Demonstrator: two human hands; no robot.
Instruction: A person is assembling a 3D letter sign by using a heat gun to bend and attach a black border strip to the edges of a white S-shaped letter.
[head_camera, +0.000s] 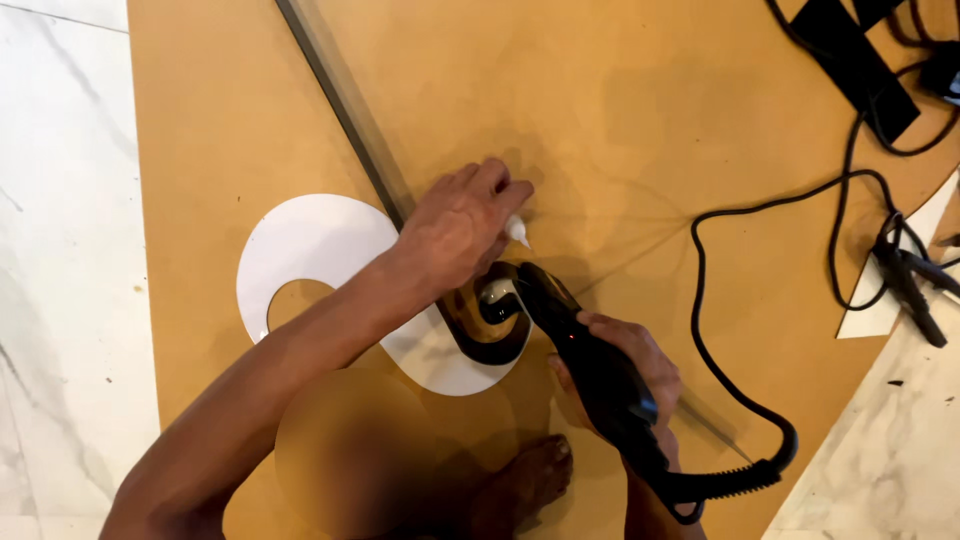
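1. Far out past the left hand's forearm side: white marble floor (60, 250), carrying a large sheet of tan fibreboard (230, 120) that lies under all the work.
2. Just behind and beneath the left wrist: a flat white plastic cut-out shaped like a curling loop with a round hole (310, 245), lying on the board; its glossy black inner curve (490, 345) sits right under the palm.
3. Running diagonally under the left hand, from upper left toward lower right: a long clear straightedge with a dark edge (340, 95), long axis slanting across the board.
4. Left hand (460, 225): reaching in from lower left, fingers curled together and pinched on a small white nozzle-tipped tube (516, 231), tip poking out past the fingertips toward the right.
5. Directly below the left hand and touching distance away: the muzzle of a black corded heat gun (590, 370), long axis slanting from lower right up to upper left, nose aimed at the black curve.
6. Right hand (625, 365): wrapped shut round the gun's handle, just right of the cut-out; left hand nearer the curve than the right.
7. Below the hands: a bare foot (530, 480) on the board.
8. Right of the right hand: black cable (700, 300) looping away to a dark clamp (910, 280) and black straps (860, 70).
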